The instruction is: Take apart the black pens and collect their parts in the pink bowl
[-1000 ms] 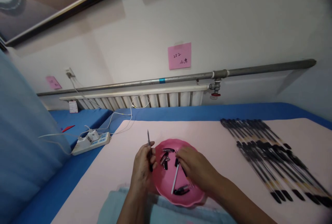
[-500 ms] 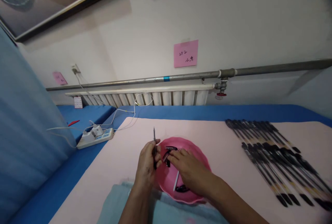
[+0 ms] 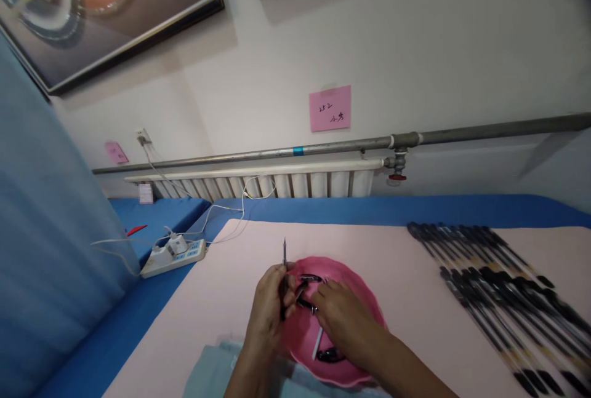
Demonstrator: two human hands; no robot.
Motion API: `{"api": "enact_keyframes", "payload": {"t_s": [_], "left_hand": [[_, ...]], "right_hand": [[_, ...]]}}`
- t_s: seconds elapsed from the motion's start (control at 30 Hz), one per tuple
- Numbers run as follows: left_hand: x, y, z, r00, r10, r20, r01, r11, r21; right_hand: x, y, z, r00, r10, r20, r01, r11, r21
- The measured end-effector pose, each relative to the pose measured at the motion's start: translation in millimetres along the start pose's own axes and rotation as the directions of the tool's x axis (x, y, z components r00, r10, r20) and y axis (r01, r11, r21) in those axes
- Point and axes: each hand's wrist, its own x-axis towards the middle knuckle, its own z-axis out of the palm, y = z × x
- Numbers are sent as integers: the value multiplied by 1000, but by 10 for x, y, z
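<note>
My left hand (image 3: pixel 268 309) is closed around a slim dark pen-like tool (image 3: pixel 285 253) with a pointed silver tip, which stands upright above my fingers. The hand is at the left rim of a pink scalloped dish (image 3: pixel 369 299). My right hand (image 3: pixel 344 318) reaches into that dish from the right, fingers bent together; whatever lies between their tips is hidden. Beside those fingertips are small shiny black pieces (image 3: pixel 305 304). Another black piece (image 3: pixel 330 355) and a thin white stick (image 3: pixel 317 344) lie lower in the dish.
Two rows of long dark pen-like sticks (image 3: pixel 503 312) lie on the pink sheet (image 3: pixel 221 281) at right. Light-blue cloth (image 3: pixel 207 370) lies at the front. A white power strip (image 3: pixel 173 258) with cables is at left, beside a blue curtain (image 3: pixel 55 232). A radiator (image 3: pixel 318 184) runs behind.
The whole view has tilted slightly upward, so everything sits lower. My right fingers have closed together among the black pieces, one of which has turned. My left hand keeps its hold.
</note>
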Motion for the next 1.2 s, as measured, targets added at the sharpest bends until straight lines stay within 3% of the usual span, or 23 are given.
{"api": "enact_keyframes", "payload": {"t_s": [0.13, 0.7, 0.83, 0.9, 0.97, 1.1, 1.2], "left_hand": [[-21, -7, 11, 998, 40, 45, -41, 999, 25], [-20, 66, -28, 999, 42, 31, -44, 996, 72], [-30, 50, -17, 998, 14, 62, -19, 995, 93], [-43, 32, -16, 996, -2, 94, -9, 993, 114], [-63, 9, -8, 991, -25, 135, 6, 990, 142], [-112, -39, 45, 972, -111, 206, 61, 970, 233], [-147, -74, 93, 955, -173, 239, 99, 952, 291]], "right_hand": [[2, -22, -9, 998, 52, 36, -52, 999, -16], [-6, 118, -175, 996, 92, -15, -90, 991, 100], [-8, 131, -270, 993, 66, -102, -33, 954, 298], [0, 156, -334, 973, 115, -201, -10, 888, 459], [10, 188, -394, 932, 249, -263, -40, 792, 609], [18, 224, -471, 812, 558, -172, -88, 408, 909], [23, 211, -480, 769, 619, -158, 0, 247, 969]]}}
